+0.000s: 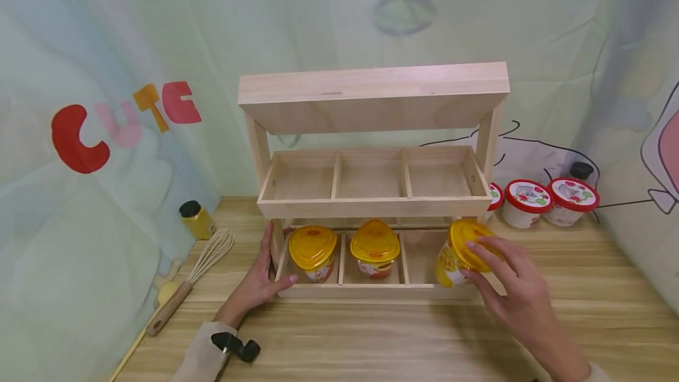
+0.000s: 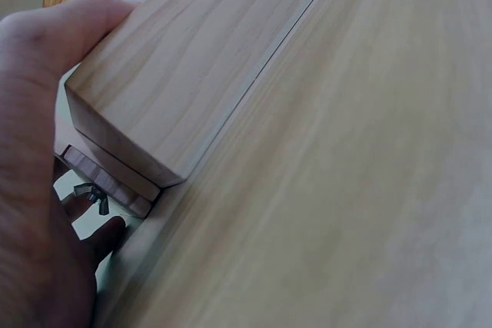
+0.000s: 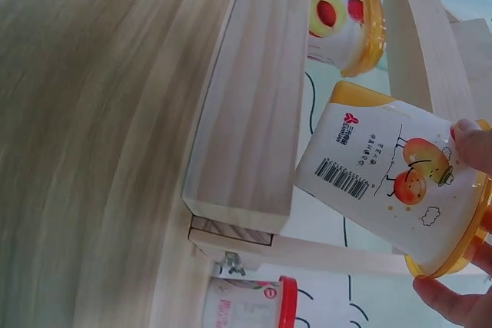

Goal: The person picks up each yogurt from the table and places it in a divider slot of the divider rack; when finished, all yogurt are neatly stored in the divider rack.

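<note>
A two-tier wooden rack [image 1: 373, 208] stands on the table. My left hand [image 1: 258, 283] grips the left end of its lower tray, thumb over the front rail and fingers around the side; the left wrist view shows that corner [image 2: 138, 113] within the hand. My right hand [image 1: 517, 285] pinches a yogurt cup [image 1: 451, 258] by its yellow lid, tilted over the tray's right compartment. Its printed fruit and barcode label [image 3: 384, 174] face the right wrist camera. Two similar cups sit in the left compartment [image 1: 313, 246] and the middle compartment [image 1: 374, 246].
Several red-lidded tubs [image 1: 527, 199] stand behind the rack's right side, near a black-capped bottle [image 1: 581, 170]. On the left are a whisk [image 1: 196, 276] and a small yellow jar [image 1: 197, 221]. The upper tier [image 1: 371, 206] has three compartments. A printed curtain hangs behind.
</note>
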The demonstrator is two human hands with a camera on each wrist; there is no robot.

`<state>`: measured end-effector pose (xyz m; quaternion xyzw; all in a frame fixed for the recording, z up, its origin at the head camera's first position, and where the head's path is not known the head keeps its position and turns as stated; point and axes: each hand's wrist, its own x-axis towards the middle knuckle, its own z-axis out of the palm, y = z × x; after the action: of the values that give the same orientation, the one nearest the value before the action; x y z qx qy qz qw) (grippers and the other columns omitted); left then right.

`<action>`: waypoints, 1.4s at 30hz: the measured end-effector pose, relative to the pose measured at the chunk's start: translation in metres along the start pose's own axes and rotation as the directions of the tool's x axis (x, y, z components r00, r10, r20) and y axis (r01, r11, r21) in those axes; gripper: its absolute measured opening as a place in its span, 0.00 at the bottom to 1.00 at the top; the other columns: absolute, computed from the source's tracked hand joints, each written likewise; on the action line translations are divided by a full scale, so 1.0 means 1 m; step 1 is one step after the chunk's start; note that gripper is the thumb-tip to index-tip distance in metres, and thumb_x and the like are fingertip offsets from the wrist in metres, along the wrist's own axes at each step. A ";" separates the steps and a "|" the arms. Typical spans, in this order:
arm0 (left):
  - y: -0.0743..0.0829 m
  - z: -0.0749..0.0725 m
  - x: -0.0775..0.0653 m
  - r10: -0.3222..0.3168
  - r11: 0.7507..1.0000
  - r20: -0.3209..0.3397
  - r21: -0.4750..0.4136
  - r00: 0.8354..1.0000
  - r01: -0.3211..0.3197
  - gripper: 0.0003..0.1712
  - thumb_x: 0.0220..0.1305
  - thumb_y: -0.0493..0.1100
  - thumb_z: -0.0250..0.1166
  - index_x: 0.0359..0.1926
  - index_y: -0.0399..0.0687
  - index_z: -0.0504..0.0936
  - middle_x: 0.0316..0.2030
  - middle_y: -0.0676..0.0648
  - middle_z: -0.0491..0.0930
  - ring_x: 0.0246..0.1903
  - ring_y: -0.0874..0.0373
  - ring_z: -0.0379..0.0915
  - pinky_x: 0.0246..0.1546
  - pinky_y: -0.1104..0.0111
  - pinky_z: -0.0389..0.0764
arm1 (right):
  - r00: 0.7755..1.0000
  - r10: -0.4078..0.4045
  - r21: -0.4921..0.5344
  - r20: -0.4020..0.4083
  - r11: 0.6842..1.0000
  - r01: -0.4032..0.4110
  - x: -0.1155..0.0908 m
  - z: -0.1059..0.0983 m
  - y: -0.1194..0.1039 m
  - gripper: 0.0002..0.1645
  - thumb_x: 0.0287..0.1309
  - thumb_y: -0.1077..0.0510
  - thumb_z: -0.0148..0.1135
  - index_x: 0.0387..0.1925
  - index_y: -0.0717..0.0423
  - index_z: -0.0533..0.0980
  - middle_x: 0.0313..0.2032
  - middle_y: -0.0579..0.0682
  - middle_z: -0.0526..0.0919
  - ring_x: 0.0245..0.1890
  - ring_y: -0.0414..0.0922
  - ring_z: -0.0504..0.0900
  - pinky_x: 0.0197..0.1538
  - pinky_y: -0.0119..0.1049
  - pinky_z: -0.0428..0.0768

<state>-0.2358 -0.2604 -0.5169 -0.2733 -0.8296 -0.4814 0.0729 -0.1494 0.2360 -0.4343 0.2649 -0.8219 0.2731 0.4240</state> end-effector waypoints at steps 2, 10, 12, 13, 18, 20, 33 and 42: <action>0.000 0.000 0.000 -0.002 1.000 -0.001 0.003 1.000 0.002 0.80 0.56 0.36 0.79 0.86 0.53 0.23 0.82 0.25 0.52 0.80 0.19 0.48 0.72 0.19 0.47 | 1.000 -0.016 0.005 -0.010 1.000 0.016 0.001 0.005 0.002 0.33 0.77 0.33 0.57 0.56 0.57 0.87 0.54 0.61 0.87 0.54 0.57 0.80 0.76 0.18 0.63; 0.001 0.000 0.000 0.001 1.000 -0.004 0.004 1.000 -0.001 0.80 0.55 0.35 0.80 0.86 0.52 0.23 0.81 0.25 0.53 0.80 0.20 0.48 0.72 0.20 0.47 | 1.000 -0.021 -0.005 0.003 1.000 0.021 0.004 0.024 0.007 0.32 0.78 0.34 0.56 0.57 0.55 0.87 0.55 0.61 0.87 0.55 0.61 0.82 0.78 0.19 0.60; 0.001 0.000 0.000 0.002 1.000 -0.003 0.003 1.000 -0.002 0.80 0.56 0.35 0.79 0.86 0.52 0.23 0.81 0.25 0.53 0.80 0.20 0.48 0.72 0.19 0.47 | 0.999 -0.037 0.004 -0.010 0.999 0.037 0.004 0.031 0.009 0.31 0.78 0.35 0.57 0.57 0.55 0.87 0.54 0.61 0.88 0.55 0.62 0.83 0.78 0.19 0.61; 0.001 0.000 0.000 0.002 1.000 -0.003 0.003 1.000 -0.002 0.80 0.56 0.35 0.79 0.86 0.53 0.23 0.82 0.25 0.53 0.80 0.20 0.48 0.72 0.19 0.47 | 0.999 -0.041 0.005 -0.012 0.999 0.041 0.004 0.034 0.009 0.30 0.78 0.36 0.57 0.57 0.55 0.87 0.54 0.61 0.88 0.54 0.62 0.83 0.78 0.19 0.60; 0.000 0.001 0.000 0.005 1.000 0.000 0.002 1.000 -0.005 0.80 0.56 0.35 0.79 0.86 0.52 0.23 0.82 0.25 0.52 0.80 0.20 0.48 0.72 0.20 0.48 | 0.997 -0.076 -0.005 -0.026 0.997 0.076 0.004 0.049 0.010 0.28 0.78 0.37 0.58 0.56 0.54 0.88 0.50 0.60 0.89 0.51 0.60 0.84 0.71 0.26 0.70; 0.000 0.001 0.000 0.006 1.000 -0.001 0.004 1.000 -0.006 0.80 0.56 0.35 0.79 0.86 0.53 0.23 0.82 0.25 0.52 0.80 0.20 0.49 0.72 0.20 0.48 | 0.996 -0.083 -0.018 -0.016 0.996 0.083 0.004 0.053 0.010 0.28 0.78 0.37 0.57 0.56 0.54 0.88 0.49 0.60 0.89 0.50 0.60 0.85 0.65 0.35 0.75; 0.000 0.001 0.000 0.005 1.000 -0.005 0.018 1.000 -0.005 0.80 0.56 0.36 0.80 0.86 0.52 0.24 0.82 0.26 0.53 0.80 0.21 0.50 0.72 0.21 0.49 | 0.989 -0.052 -0.070 0.140 0.996 0.062 0.007 0.062 0.016 0.22 0.70 0.45 0.69 0.58 0.50 0.85 0.49 0.61 0.85 0.50 0.60 0.83 0.49 0.57 0.83; -0.001 0.000 -0.001 -0.006 1.000 -0.005 0.018 1.000 0.006 0.80 0.56 0.36 0.80 0.86 0.53 0.24 0.82 0.27 0.54 0.80 0.21 0.50 0.72 0.21 0.49 | 0.991 -0.028 -0.054 0.133 0.998 0.036 0.002 0.064 0.012 0.33 0.74 0.31 0.53 0.50 0.54 0.85 0.46 0.58 0.83 0.48 0.57 0.81 0.47 0.54 0.82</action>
<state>-0.2354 -0.2610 -0.5177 -0.2692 -0.8345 -0.4747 0.0759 -0.1932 0.2011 -0.4669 0.2833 -0.8511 0.2247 0.3805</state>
